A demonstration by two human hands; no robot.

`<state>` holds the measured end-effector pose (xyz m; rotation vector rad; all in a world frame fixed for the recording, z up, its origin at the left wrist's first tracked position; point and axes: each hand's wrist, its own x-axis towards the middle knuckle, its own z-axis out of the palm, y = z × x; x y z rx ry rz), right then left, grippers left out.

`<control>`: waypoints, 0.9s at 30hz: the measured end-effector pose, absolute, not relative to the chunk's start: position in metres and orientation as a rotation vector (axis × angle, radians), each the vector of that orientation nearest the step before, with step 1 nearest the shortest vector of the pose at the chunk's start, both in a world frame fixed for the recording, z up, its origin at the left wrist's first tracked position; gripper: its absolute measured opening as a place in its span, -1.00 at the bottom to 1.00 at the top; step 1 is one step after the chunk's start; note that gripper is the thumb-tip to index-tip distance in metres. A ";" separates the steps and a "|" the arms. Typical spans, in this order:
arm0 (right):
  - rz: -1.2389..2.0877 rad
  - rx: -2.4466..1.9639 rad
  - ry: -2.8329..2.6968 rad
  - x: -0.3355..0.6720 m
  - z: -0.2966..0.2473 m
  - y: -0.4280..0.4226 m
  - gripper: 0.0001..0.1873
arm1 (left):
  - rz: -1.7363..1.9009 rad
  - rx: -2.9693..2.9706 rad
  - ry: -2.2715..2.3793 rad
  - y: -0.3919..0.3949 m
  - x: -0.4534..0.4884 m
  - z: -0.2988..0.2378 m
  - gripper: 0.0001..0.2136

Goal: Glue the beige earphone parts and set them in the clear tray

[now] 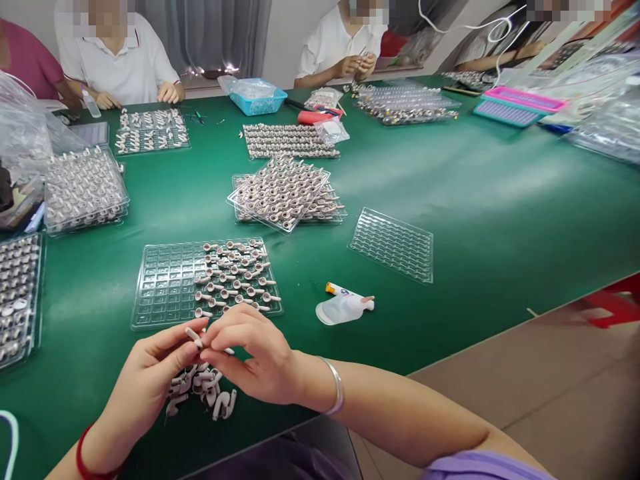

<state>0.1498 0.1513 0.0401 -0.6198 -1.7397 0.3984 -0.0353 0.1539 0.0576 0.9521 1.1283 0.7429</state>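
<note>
My left hand, with a red band at its wrist, pinches a white earphone shell between thumb and fingertips. My right hand, wearing a silver bangle, meets it from the right with closed fingers. A small white earphone piece pokes out beneath those fingers; its far end is hidden. Below both hands lies a loose pile of white earphone shells. Just beyond them is a clear plastic tray, its right part filled with rows of earphone parts.
Stacked loaded trays stand at the middle. A bare clear tray and a white squeeze bottle lie to the right. More filled trays line the left. Co-workers sit across the green table, near a blue basket.
</note>
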 end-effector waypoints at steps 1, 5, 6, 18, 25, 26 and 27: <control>0.397 -0.627 -1.741 0.150 0.040 0.151 -0.88 | 0.737 0.888 1.089 0.154 -0.035 0.058 -0.64; 0.397 -0.647 -1.775 0.150 0.041 0.152 -0.87 | 0.722 0.745 0.965 0.153 -0.032 0.059 -0.66; 0.392 -0.653 -1.787 0.150 0.041 0.152 -0.87 | 0.729 0.735 0.953 0.153 -0.032 0.059 -0.68; 0.361 -0.687 -1.789 0.150 0.041 0.151 -0.88 | 0.757 0.640 0.938 0.155 -0.032 0.061 -0.73; 0.406 -0.882 -1.835 0.149 0.038 0.151 -0.57 | 0.727 0.628 0.962 0.154 -0.028 0.067 -0.78; 0.415 -0.868 -1.844 0.149 0.036 0.152 -0.56 | 0.713 0.631 0.959 0.154 -0.028 0.066 -0.79; 0.412 -0.854 -1.848 0.148 0.035 0.152 -0.57 | 0.702 0.631 0.952 0.153 -0.028 0.066 -0.79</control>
